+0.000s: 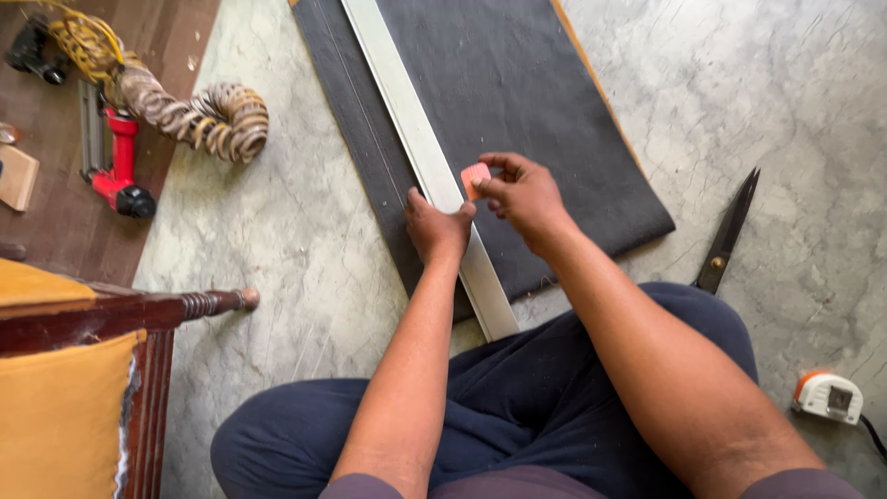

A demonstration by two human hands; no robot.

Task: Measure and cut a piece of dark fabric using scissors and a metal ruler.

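Chalk point(475, 176), a small pink piece, sits pinched between the thumb and fingertips of the right hand point(522, 196), its edge touching the right side of a long pale straightedge point(430, 157). Nearest of all are the person's crossed legs in dark blue trousers point(517, 407), seated on the grey marble floor point(277, 249). Both forearms reach forward over them. The left hand point(434, 226) presses down flat on the straightedge, fingers curled over it, pinning it in place just near-left of the chalk. The straightedge runs diagonally from close to the knees up toward the far left, lying on a dark grey sheet of fabric point(517, 92) spread on the floor; an orange edge shows along the fabric's right side.

At near right, a white and orange tape measure point(829, 395) rests on the floor, well apart from the hands. Farther up on the right, black shears point(730, 231) lie shut just beside the fabric's near right corner. At near left stands a wooden chair frame point(120, 314) with yellow padding. Beyond it on the left, on brown wooden flooring, lie a red power tool point(118, 166) and a coiled hose point(199, 115) that spills onto the marble.
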